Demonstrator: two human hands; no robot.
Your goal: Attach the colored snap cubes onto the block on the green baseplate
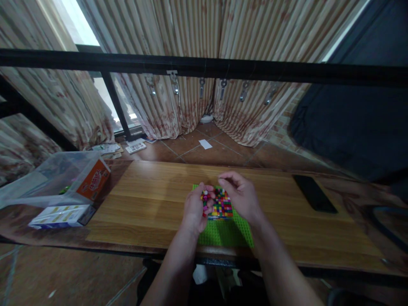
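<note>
A green studded baseplate (223,233) lies on the wooden table (146,199) near its front edge. A patch of small multicoloured bricks (222,204) covers the plate's far part. My left hand (196,208) is curled at the patch's left edge, fingers closed around a few small coloured bricks (205,198). My right hand (240,193) hovers over the patch's right and far side, fingers bent in a pinch; what it holds, if anything, I cannot make out.
A black phone (314,193) lies on the table at the right. At the left sit a clear plastic bag with an orange box (92,180) and a white carton (62,214). A black rail (204,66) crosses in front of curtains.
</note>
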